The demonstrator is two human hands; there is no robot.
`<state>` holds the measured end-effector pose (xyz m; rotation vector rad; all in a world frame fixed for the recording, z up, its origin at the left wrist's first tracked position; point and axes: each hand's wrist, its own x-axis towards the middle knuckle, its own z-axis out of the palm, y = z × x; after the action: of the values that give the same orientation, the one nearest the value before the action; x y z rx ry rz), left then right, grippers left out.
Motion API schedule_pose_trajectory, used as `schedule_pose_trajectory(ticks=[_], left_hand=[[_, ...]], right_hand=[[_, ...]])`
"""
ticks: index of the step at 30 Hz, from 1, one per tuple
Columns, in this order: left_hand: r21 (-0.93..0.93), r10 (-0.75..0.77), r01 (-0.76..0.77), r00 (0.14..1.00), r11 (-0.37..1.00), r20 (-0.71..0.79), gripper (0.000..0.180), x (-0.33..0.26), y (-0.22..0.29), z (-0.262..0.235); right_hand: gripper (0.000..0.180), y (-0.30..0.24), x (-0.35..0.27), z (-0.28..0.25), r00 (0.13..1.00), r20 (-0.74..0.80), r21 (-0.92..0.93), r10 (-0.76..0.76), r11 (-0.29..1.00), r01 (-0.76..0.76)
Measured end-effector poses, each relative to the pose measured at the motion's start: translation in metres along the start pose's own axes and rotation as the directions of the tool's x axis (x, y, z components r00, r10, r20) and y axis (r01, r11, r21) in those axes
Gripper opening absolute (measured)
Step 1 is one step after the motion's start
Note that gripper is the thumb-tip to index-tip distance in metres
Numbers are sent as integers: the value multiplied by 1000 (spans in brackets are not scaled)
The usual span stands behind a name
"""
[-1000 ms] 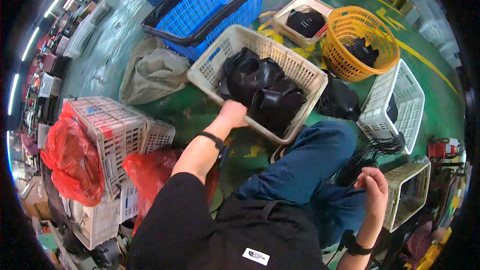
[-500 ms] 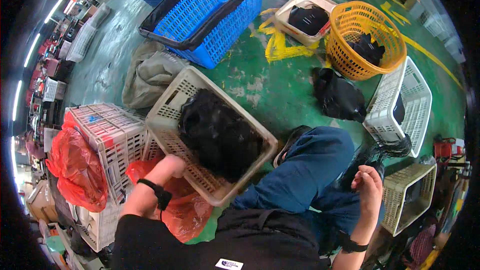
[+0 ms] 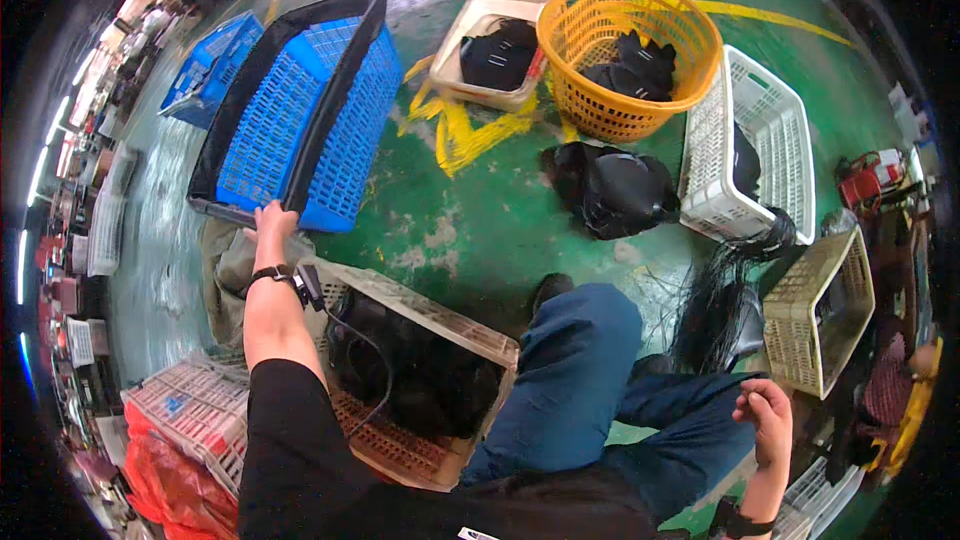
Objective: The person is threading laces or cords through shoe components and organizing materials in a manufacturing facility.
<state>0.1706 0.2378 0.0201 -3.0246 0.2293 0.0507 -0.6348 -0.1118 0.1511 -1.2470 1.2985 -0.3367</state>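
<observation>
Person sitting on green floor, L hand point(image 3: 272, 224) reaching out and gripping the near rim of the big blue crate point(image 3: 300, 110), fingers curling over its dark edge. R hand point(image 3: 768, 418) hanging loosely curled beside the knee, holding nothing. Beige basket point(image 3: 440, 380) w/ black items sitting just below the L arm, against the person's leg. Orange round basket point(image 3: 630, 50) and white crate point(image 3: 745, 140) standing well apart, black bag point(image 3: 615, 190) lying between them on the floor.
</observation>
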Motion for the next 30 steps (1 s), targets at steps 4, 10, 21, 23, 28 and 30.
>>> schedule_pose_trajectory(ticks=[4, 10, 21, 23, 28, 30], left_hand=[[-188, 412, -427, 904, 885, -114, 38, -23, 73, -9], [-827, 654, -524, 701, 204, -283, 63, -19, 249, -19], [-286, 490, -439, 860, 852, 141, 93, -135, 188, -47], [-153, 455, -436, 881, 887, 129, 81, -166, 170, -33], [-205, 506, -498, 862, 843, -11, 62, -211, 200, -27], [-192, 546, -539, 837, 820, -15, 59, -225, 207, -34]], right_hand=[[20, 11, -3, -12, 996, -55, 63, 74, 995, -71], [20, -9, 20, 28, 997, 73, 26, 40, 999, -42], [21, 37, -14, -19, 997, -80, 141, 19, 990, -8], [21, 39, -6, -19, 998, -58, 172, 23, 985, -13], [22, 19, -5, -21, 999, -16, 118, -42, 992, 43], [22, 9, -1, -16, 999, 28, 106, -45, 994, 42]])
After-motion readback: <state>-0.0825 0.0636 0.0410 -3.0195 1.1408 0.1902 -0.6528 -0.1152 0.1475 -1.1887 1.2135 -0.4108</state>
